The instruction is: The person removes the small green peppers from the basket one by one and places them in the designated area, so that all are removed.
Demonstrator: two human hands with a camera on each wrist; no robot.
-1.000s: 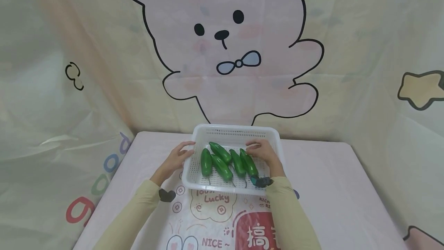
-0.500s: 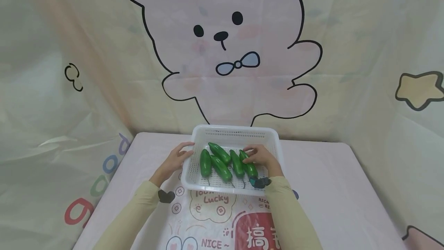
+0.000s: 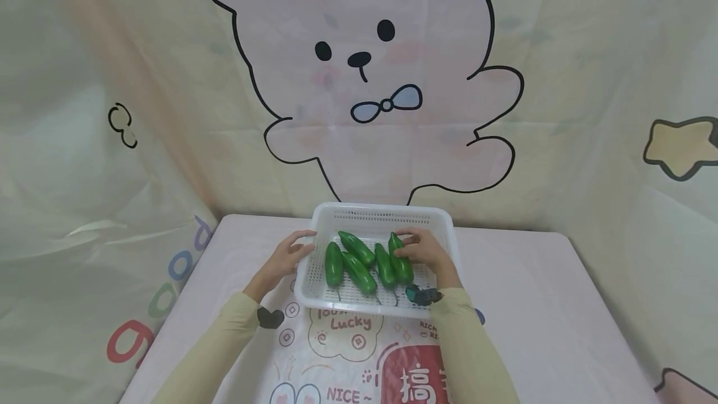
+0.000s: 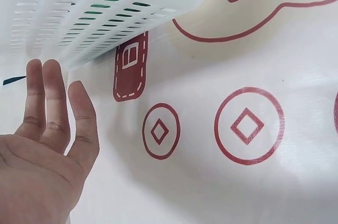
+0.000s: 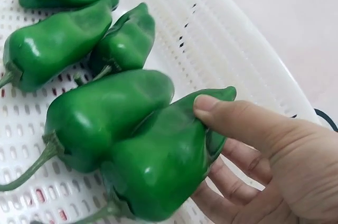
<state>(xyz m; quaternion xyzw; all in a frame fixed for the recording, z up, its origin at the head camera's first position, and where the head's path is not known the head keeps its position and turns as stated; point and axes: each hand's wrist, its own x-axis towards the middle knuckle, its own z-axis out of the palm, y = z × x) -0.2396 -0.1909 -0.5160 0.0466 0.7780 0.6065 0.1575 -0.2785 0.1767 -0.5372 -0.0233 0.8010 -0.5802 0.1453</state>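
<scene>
A white plastic basket point(image 3: 373, 310) holds several green peppers point(image 3: 359, 273), lying loosely side by side. My left hand point(image 3: 285, 260) is at the basket's left wall; in the left wrist view its fingers point(image 4: 54, 108) are nearly straight against the perforated outer side, with the thumb out of sight. Inside the basket my right hand point(image 3: 429, 253) pinches the rightmost green pepper point(image 5: 163, 155) near its pointed end. The thumb point(image 5: 232, 113) presses on top while the other fingers curl round the far side, partly hidden. Another pepper point(image 5: 105, 118) touches the held one.
The basket stands on a table with a white printed cover point(image 3: 521, 304). Behind it hangs a cloth backdrop point(image 3: 370, 161) with a cartoon bear. A dark strap point(image 3: 423, 295) sits on the right wrist, another point(image 3: 270, 317) on the left.
My right hand has come down onto the rightmost pepper and taken hold of it. That pepper's pointed end has shifted slightly away from me and now stands more upright in view. The left hand stays put.
</scene>
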